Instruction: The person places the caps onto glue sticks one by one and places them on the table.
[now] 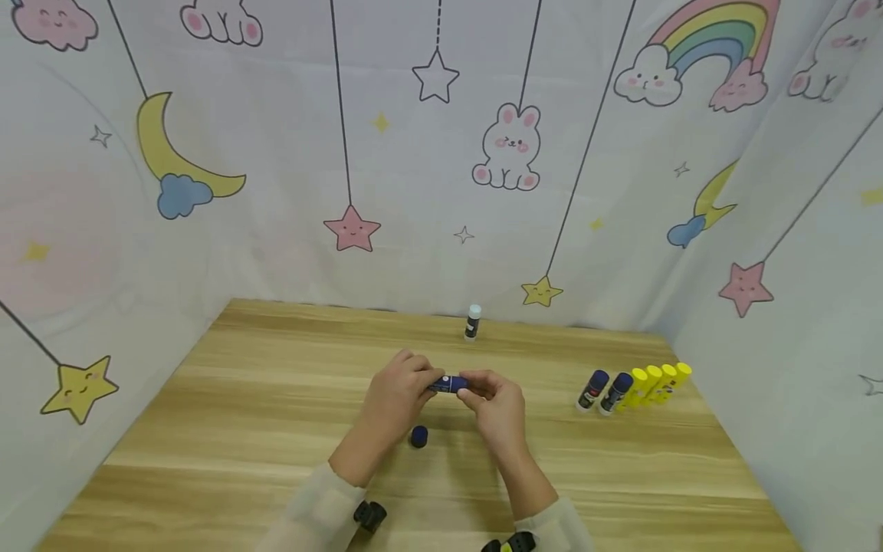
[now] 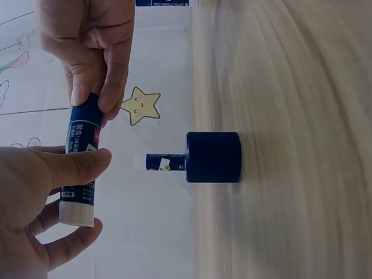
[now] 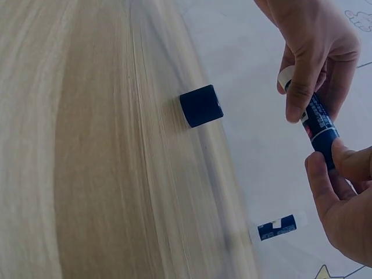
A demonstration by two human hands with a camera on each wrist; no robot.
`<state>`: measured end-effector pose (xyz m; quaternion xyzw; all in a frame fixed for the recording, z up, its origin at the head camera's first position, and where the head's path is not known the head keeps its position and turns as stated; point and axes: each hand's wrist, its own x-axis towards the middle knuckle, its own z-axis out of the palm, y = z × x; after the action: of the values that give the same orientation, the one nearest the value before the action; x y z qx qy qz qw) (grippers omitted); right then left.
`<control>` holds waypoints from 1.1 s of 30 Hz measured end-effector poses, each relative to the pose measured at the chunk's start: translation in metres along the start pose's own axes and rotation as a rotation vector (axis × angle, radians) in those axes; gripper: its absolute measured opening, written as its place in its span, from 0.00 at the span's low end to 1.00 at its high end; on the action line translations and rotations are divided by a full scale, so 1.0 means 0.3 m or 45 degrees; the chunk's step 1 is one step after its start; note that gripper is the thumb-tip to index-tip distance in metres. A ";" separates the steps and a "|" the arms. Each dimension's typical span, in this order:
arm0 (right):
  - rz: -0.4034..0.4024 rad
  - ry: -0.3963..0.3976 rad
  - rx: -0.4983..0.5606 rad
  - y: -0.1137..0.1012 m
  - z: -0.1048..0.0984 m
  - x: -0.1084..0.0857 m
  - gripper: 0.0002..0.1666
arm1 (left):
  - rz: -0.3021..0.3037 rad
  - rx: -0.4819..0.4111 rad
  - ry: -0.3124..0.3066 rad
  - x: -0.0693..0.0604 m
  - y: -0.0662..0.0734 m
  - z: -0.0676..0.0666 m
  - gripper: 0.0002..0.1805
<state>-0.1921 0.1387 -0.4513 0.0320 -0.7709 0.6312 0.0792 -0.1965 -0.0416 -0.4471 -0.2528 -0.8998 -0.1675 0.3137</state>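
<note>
A dark blue glue stick (image 1: 449, 384) with a white base is held level above the table between both hands. My left hand (image 1: 400, 389) grips its labelled body, thumb across the label and fingers beneath, as the left wrist view shows. At the other end, my right hand (image 1: 498, 406) pinches the dark blue cap (image 2: 87, 108) between thumb and fingers; the cap sits on the stick. Below the hands, a loose dark blue cap (image 1: 418, 437) stands on the table. Farther back, another glue stick (image 1: 472, 323) with a pale top stands upright.
On the right of the wooden table (image 1: 276, 414) stand two blue-capped glue sticks, a left one (image 1: 592, 390) and a right one (image 1: 616, 394). Several yellow sticks (image 1: 651, 385) form a row beside them. A patterned white curtain (image 1: 414, 169) surrounds the table's back and sides.
</note>
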 end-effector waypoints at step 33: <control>0.042 -0.024 0.056 -0.005 -0.020 0.000 0.11 | 0.110 0.032 -0.036 0.022 -0.003 -0.008 0.16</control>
<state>-0.1915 0.1444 -0.4488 0.0270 -0.7579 0.6490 0.0606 -0.2002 -0.0412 -0.4411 -0.2896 -0.8945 -0.1389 0.3111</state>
